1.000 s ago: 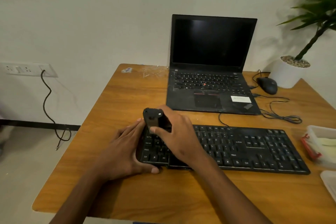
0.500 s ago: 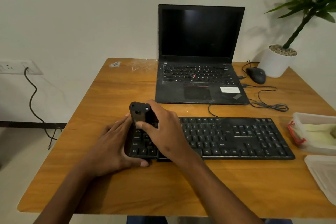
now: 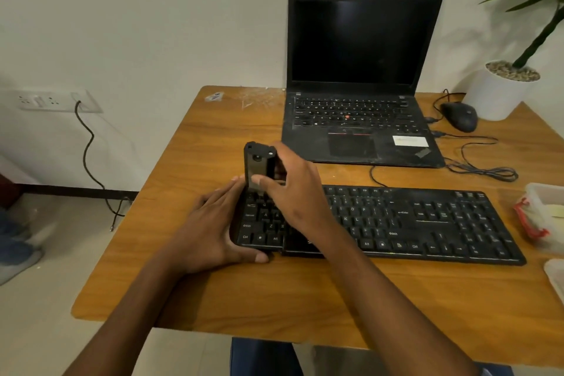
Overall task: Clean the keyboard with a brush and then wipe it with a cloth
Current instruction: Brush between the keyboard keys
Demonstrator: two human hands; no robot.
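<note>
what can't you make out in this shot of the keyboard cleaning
Head view only:
- Brush bristles: hidden behind the right hand.
- Keyboard left keys: partly covered by both hands; left hand holds its end.
- Plastic container: cut off by the right edge, contents unclear.
- Laptop sticker text: too small.

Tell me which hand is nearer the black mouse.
Right. The right hand grips the brush over the keyboard's left end, on the side toward the mouse. The left hand rests at the keyboard's left edge, farther away.
</note>
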